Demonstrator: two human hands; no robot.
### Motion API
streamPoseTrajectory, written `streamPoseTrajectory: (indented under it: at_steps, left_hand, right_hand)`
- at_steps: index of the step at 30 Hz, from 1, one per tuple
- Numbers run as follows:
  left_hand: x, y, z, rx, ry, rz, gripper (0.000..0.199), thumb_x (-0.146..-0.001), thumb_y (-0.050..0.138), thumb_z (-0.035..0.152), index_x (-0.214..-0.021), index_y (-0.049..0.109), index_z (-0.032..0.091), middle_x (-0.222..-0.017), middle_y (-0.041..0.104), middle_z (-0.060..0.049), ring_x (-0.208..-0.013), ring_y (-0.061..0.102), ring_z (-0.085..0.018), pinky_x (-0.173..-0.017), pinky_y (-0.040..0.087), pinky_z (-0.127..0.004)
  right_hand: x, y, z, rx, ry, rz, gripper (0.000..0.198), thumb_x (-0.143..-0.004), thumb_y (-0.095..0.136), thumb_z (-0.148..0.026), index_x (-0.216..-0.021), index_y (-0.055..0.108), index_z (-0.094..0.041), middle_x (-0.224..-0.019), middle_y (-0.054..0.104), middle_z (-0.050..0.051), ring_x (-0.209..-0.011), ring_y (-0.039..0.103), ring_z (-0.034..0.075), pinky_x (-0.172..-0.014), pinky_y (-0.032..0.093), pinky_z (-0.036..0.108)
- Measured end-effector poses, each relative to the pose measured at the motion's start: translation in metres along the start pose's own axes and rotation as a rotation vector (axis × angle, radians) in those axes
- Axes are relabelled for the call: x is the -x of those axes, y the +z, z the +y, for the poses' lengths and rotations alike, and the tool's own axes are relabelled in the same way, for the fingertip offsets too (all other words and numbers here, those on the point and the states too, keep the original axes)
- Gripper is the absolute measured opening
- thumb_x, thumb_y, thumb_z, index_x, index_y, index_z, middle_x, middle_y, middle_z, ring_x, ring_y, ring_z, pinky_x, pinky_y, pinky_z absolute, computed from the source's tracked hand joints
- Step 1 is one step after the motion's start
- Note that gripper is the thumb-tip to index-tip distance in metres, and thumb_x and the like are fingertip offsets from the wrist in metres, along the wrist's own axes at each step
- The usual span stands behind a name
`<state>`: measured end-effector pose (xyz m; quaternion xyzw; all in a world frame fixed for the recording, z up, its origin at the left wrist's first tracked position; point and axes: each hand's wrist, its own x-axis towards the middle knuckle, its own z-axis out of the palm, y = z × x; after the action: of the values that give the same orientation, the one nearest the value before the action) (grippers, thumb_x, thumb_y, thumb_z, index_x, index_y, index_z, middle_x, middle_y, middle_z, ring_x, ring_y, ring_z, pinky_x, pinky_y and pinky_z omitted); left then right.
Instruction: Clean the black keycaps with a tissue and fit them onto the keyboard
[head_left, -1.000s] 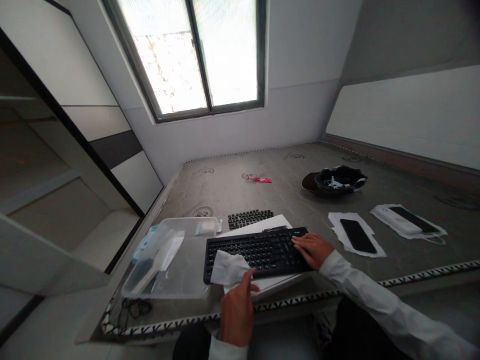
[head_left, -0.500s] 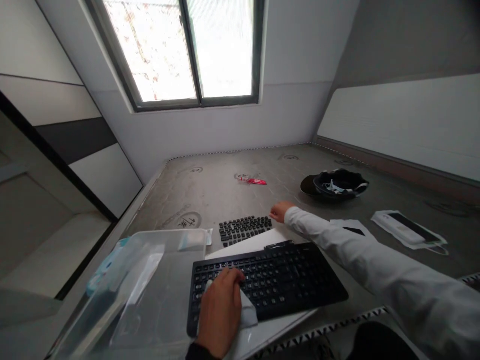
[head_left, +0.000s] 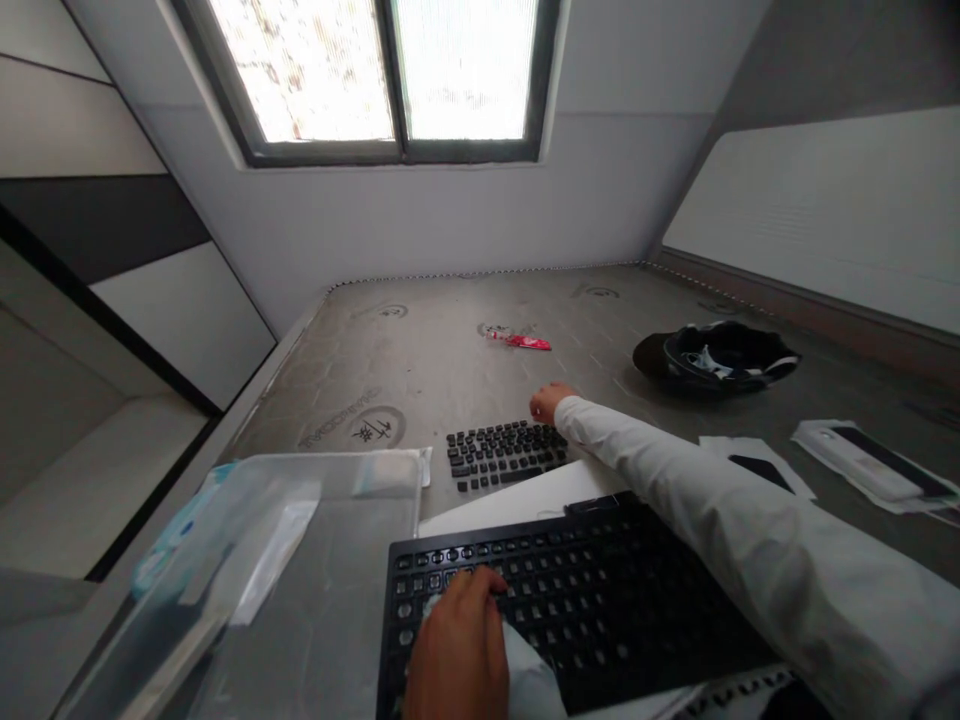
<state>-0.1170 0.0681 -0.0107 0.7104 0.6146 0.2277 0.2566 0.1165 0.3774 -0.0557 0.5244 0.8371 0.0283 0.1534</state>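
A black keyboard (head_left: 547, 600), its keycaps off across at least the left and middle parts, lies on a white board (head_left: 517, 500). My left hand (head_left: 459, 645) rests over the keyboard's left part, closed on a crumpled white wipe (head_left: 529, 675) that spreads out beneath the palm. Beyond the keyboard, loose black keycaps (head_left: 502, 455) are laid out in rows on the grey bed surface. My right hand (head_left: 551, 402) is at the upper right of these rows, fingers curled together at the top row. What its fingertips hold, if anything, is hidden.
Left of the keyboard sits a clear plastic bin (head_left: 322, 570) with a light blue packet (head_left: 180, 530) beside it. A red packet (head_left: 525, 342) lies farther back. To the right are a dark cap (head_left: 720, 360), a phone on a white pouch (head_left: 877, 465) and white paper (head_left: 750, 465).
My right hand has shifted from beside the right end of the keycap rows to their top edge. My left hand stays on the keyboard with the wipe. The view has moved closer.
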Motion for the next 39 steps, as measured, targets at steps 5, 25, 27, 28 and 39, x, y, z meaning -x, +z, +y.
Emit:
streamPoseTrajectory:
  at_steps: [5,25,27,28,39]
  left_hand:
    - [0.0,0.011,-0.014,-0.049,0.115,0.015,0.03,-0.081,0.04,0.011,-0.092,0.064,0.027,-0.082,0.067,-0.002,-0.07,0.065,-0.016,-0.061,0.047,-0.023]
    - [0.005,0.016,-0.008,-0.003,0.03,0.044,0.034,-0.083,0.034,0.009,-0.09,0.063,0.024,-0.084,0.064,-0.003,-0.074,0.062,-0.018,-0.066,0.046,-0.028]
    - [0.005,0.01,-0.006,0.017,0.044,0.037,0.033,-0.084,0.034,0.01,-0.091,0.063,0.024,-0.086,0.064,-0.003,-0.077,0.062,-0.017,-0.069,0.046,-0.028]
    - [0.004,0.006,-0.005,0.019,0.052,0.032,0.032,-0.084,0.035,0.009,-0.092,0.063,0.023,-0.087,0.064,-0.004,-0.079,0.062,-0.018,-0.07,0.046,-0.028]
    - [0.022,-0.033,0.017,-0.106,0.092,-0.06,0.026,-0.075,0.065,0.025,-0.101,0.065,0.029,-0.102,0.063,-0.003,-0.095,0.056,-0.023,-0.083,0.043,-0.034]
  right_hand:
    - [-0.021,0.01,-0.005,-0.003,-0.021,0.002,0.018,-0.074,0.066,-0.027,-0.09,0.074,-0.024,-0.096,0.072,0.009,-0.093,0.064,0.025,-0.092,0.036,0.04]
    - [-0.036,0.029,-0.011,0.064,-0.072,0.004,0.015,-0.072,0.061,-0.016,-0.079,0.074,-0.012,-0.087,0.072,0.018,-0.085,0.067,0.025,-0.087,0.036,0.038]
    - [-0.032,0.027,-0.009,0.05,-0.061,0.015,0.016,-0.072,0.061,-0.016,-0.079,0.074,-0.012,-0.087,0.072,0.019,-0.086,0.066,0.026,-0.087,0.036,0.039]
    - [-0.029,0.025,-0.008,0.04,-0.052,0.022,0.015,-0.072,0.062,-0.017,-0.079,0.074,-0.012,-0.087,0.072,0.019,-0.086,0.066,0.027,-0.088,0.036,0.04]
    - [0.078,-0.044,0.001,-0.111,0.036,0.222,0.02,-0.082,0.057,-0.034,-0.089,0.072,-0.023,-0.085,0.074,0.007,-0.082,0.065,0.023,-0.088,0.035,0.038]
